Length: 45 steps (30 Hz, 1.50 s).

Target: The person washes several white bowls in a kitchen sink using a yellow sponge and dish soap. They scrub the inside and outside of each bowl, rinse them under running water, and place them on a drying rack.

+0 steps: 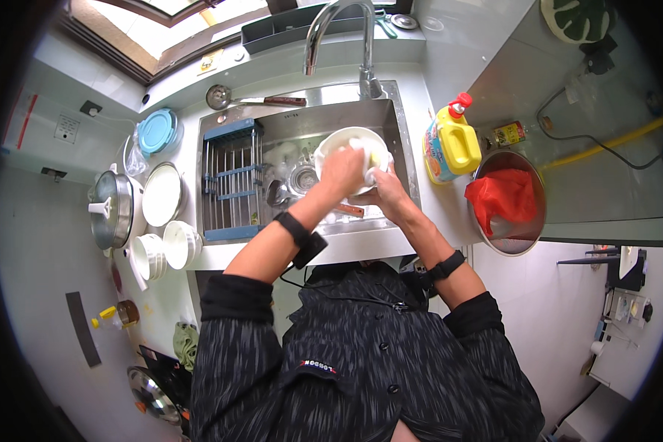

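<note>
Over the right half of the steel sink (331, 113), my right hand (389, 190) grips a white bowl (331, 142) from its lower right side. My left hand (343, 170) reaches into the bowl, its fingers on a soapy sponge (374, 158), yellow and white and partly hidden by foam and fingers. Suds lie on the sponge and near my right fingers. Below the bowl, a brown handle (350, 210) shows in the sink. A dark ladle (276, 193) lies beside the drain strainer (304, 178).
A blue-ended drying rack (233, 235) spans the sink's left side. The chrome faucet (367, 55) arches behind. At right are a yellow detergent bottle (464, 146) and a metal bin (537, 221) with a red bag (503, 199). White bowls (179, 246) and a lidded pot (110, 210) stand left.
</note>
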Motion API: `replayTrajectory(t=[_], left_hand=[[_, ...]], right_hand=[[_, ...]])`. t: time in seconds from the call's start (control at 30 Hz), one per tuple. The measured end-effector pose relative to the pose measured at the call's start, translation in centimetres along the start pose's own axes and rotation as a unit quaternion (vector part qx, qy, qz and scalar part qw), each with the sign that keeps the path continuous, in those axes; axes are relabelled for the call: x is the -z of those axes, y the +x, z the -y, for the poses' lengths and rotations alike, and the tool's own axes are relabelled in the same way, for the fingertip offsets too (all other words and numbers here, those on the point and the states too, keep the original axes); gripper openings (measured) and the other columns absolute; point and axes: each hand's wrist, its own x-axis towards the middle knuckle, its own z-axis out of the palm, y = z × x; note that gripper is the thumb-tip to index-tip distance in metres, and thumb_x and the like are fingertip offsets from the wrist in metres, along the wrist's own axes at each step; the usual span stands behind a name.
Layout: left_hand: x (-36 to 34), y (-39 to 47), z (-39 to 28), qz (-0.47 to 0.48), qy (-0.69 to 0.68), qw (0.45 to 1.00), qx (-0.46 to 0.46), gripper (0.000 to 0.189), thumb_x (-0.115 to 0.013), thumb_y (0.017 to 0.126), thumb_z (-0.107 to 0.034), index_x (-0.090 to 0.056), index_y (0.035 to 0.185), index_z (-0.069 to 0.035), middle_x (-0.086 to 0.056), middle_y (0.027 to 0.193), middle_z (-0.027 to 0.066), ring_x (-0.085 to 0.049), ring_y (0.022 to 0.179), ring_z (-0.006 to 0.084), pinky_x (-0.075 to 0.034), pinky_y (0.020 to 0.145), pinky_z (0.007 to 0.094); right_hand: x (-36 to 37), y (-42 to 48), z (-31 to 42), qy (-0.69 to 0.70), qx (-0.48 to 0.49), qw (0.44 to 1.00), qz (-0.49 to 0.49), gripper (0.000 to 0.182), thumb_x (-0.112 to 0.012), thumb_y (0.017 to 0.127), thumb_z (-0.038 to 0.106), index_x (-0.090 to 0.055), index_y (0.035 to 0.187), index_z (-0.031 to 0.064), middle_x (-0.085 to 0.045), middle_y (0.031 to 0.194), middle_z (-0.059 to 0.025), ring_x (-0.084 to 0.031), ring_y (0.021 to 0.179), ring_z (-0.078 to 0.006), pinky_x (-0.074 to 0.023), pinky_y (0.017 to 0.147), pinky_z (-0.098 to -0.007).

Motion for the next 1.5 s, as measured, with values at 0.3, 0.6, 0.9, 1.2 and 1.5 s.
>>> replayTrajectory(t=[0.3, 0.6, 0.9, 1.2, 1.5], left_hand=[[-0.6, -0.4, -0.3, 0.007, 0.005, 1.0, -0.009, 0.013, -0.064, 0.075, -0.01, -0.063, 0.084, 0.0, -0.066, 0.077, 0.0196, -0.066, 0.068, 0.0355, -0.054, 0.059, 0.0443], [-0.7, -1.0, 0.0, 0.068, -0.014, 0.995, -0.072, 0.011, -0.059, 0.072, -0.002, -0.067, 0.079, 0.0, -0.065, 0.077, 0.0243, -0.066, 0.073, 0.0399, -0.054, 0.068, 0.0459], [-2.3, -0.3, 1.5, 0.084, -0.02, 0.993, -0.076, 0.016, -0.067, 0.072, -0.013, -0.067, 0.078, 0.002, -0.064, 0.076, 0.0257, -0.066, 0.072, 0.0386, -0.054, 0.063, 0.0456], [0.4, 0.9, 0.4, 0.093, -0.025, 0.995, -0.037, 0.015, -0.063, 0.073, -0.005, -0.068, 0.085, 0.001, -0.065, 0.078, 0.0244, -0.065, 0.07, 0.0407, -0.054, 0.066, 0.0458], [1.3, 0.5, 1.4, 0.089, 0.049, 0.994, -0.035, 0.017, -0.066, 0.074, -0.014, -0.068, 0.089, -0.006, -0.067, 0.085, 0.0155, -0.066, 0.083, 0.0339, -0.053, 0.067, 0.0425]], right_hand=[[1.2, 1.5, -1.6, -0.018, 0.022, 1.0, 0.011, 0.065, -0.047, 0.082, -0.002, -0.014, 0.137, 0.0069, -0.044, 0.124, -0.0188, -0.055, 0.109, -0.0312, -0.0574, 0.08, -0.0418], [2.6, 1.8, -2.2, 0.07, -0.041, 0.996, 0.048, 0.064, -0.044, 0.085, 0.001, -0.007, 0.138, 0.0062, -0.035, 0.13, -0.0258, -0.057, 0.109, -0.0389, -0.061, 0.07, -0.0497], [3.4, 0.8, -1.4, 0.054, -0.062, 0.996, 0.045, 0.05, -0.042, 0.087, -0.001, -0.015, 0.129, 0.0069, -0.041, 0.123, -0.0282, -0.063, 0.096, -0.0411, -0.062, 0.068, -0.0499], [3.7, 0.1, -1.0, -0.054, 0.011, 0.998, -0.016, 0.052, -0.044, 0.083, -0.001, -0.02, 0.13, 0.001, -0.045, 0.125, -0.0237, -0.063, 0.099, -0.0314, -0.0609, 0.074, -0.0436], [2.8, -0.5, -1.9, -0.015, -0.031, 0.997, -0.073, 0.054, -0.048, 0.084, 0.004, -0.026, 0.133, 0.0007, -0.047, 0.124, -0.0209, -0.055, 0.111, -0.03, -0.0542, 0.087, -0.0406]])
